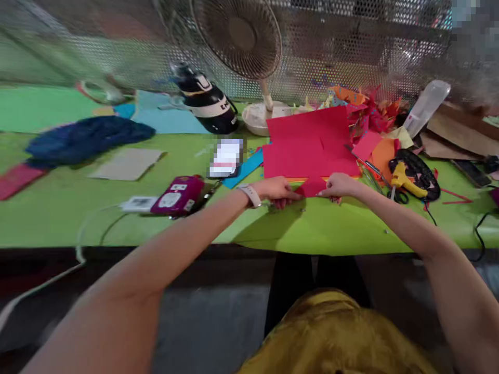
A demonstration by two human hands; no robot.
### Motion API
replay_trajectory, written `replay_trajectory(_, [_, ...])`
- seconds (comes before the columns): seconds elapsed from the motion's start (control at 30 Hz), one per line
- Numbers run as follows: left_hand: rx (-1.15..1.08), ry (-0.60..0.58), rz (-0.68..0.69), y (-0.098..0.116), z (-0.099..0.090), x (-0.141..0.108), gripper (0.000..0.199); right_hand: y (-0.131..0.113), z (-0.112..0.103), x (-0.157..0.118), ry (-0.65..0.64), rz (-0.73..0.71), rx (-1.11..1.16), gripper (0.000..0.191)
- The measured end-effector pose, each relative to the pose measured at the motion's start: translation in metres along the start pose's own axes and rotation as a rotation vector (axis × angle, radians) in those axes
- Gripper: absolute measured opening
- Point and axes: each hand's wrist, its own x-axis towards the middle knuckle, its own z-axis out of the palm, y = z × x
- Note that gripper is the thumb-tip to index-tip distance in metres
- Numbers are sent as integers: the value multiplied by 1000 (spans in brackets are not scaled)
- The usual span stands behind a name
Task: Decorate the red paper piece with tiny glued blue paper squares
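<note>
Your left hand (281,191) and right hand (337,187) work close together above the near part of the desk (218,228). Between them lies the small red paper piece (312,188). Your left hand grips its left end with curled fingers; your right hand pinches its right end between thumb and fingers. The exact contact of the left fingertips is blurred, so treat that grip as probable. A pale watch band (251,196) encircles your left wrist.

Directly beyond both hands, note the large red paper (304,148), lying flat. To the left of your left hand, locate the blue strip (247,169), then the phone (226,156), with its screen lit, and the purple case (181,195). To the right of your right hand, locate the yellow glue gun (409,180), which rests against a black oval object (428,174). Farther beyond your right hand, coloured paper scraps (376,111) form a heap. Beyond your left hand stands the fan (239,34).
</note>
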Motion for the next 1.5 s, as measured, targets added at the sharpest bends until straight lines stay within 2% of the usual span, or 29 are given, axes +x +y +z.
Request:
replay_trajectory(0.07, [6, 7, -29, -11, -6, -10, 49, 0, 1, -1, -22, -7, -10, 40])
replay_trajectory(0.13, [16, 17, -60, -22, -13, -19, 50, 0, 3, -3, 20, -7, -54, 38])
replay_trajectory(0.23, [-6, 53, -94, -38, -24, -32, 49, 0, 8, -10, 209, 4, -184, 29])
replay_trajectory(0.3, [-53, 97, -120, -46, -28, -40, 47, -1, 11, -14, 310, 3, -234, 41])
replay_trajectory(0.37, [-92, 141, -138, -52, -28, -44, 46, -2, 14, -16, 316, -16, -243, 50])
replay_trajectory(0.5, [-117, 164, -168, -55, -22, -45, 47, -2, 18, -12, 318, -28, -250, 35])
replay_trajectory(0.63, [-147, 128, -192, -54, -20, -43, 48, 0, 26, -4, 382, -49, -231, 32])
replay_trajectory(0.8, [-173, 159, -182, -49, -20, -41, 47, 4, 35, 4, 530, -220, -314, 27])
replay_trajectory(0.93, [-164, 156, -165, -55, -24, -37, 46, 3, 37, 7, 501, -259, -307, 13])
replay_trajectory(1.03, [-185, 149, -171, -66, -34, -39, 44, 4, 34, 4, 473, -282, -261, 11])
replay_trajectory(1.1, [-188, 218, -173, -71, -38, -43, 42, 7, 26, 1, 502, -306, -185, 12])
replay_trajectory(1.13, [-177, 303, -149, -72, -37, -46, 41, 9, 21, -1, 543, -316, -118, 13])
replay_trajectory(1.2, [-136, 601, -24, -70, -27, -51, 41, 14, 8, -4, 670, -332, 81, 17])
replay_trajectory(1.23, [-79, 732, 87, -68, -17, -51, 43, 16, 1, -5, 746, -335, 192, 20])
replay_trajectory(1.27, [4, 808, 213, -64, -4, -51, 47, 18, -6, -7, 810, -334, 299, 24])
replay_trajectory(1.3, [108, 785, 337, -60, 11, -48, 52, 19, -12, -8, 859, -330, 391, 29])
replay_trajectory(1.37, [318, 606, 486, -47, 44, -39, 67, 19, -19, -10, 916, -322, 524, 36])
replay_trajectory(1.43, [399, 644, 447, -26, 75, -28, 83, 17, -22, -11, 940, -325, 590, 39])
replay_trajectory(1.5, [350, 649, 400, 5, 99, -21, 87, 14, -21, -12, 951, -334, 616, 38])
